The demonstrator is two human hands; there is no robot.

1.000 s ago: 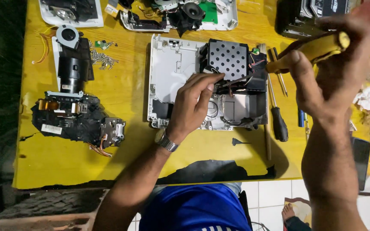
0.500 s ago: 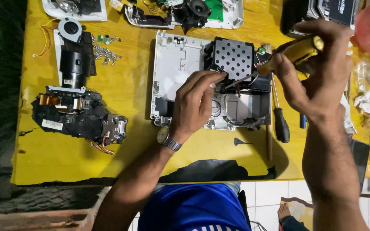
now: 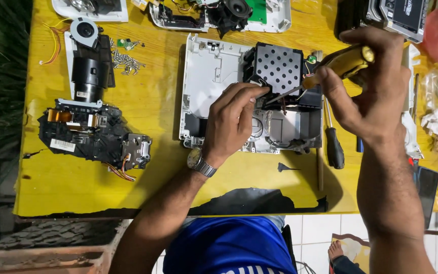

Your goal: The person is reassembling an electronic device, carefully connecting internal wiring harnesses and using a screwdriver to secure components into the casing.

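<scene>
Head view: left hand (image 3: 231,122) pinching dark wires inside opened white plastic projector shell (image 3: 214,76) mid yellow desk (image 3: 153,106); right hand (image 3: 368,91) wrapped tight on yellow-handled screwdriver (image 3: 343,62), tip at perforated black metal cage (image 3: 278,67) seated in shell. Risk: tip slips, nicks wires or fingers

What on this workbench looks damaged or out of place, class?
The yellow tabletop is damaged: its covering is torn away along the near edge, showing a dark jagged patch in front of the person. A small loose pile of silver screws lies scattered beside the black lens assembly, uncontained.
</scene>
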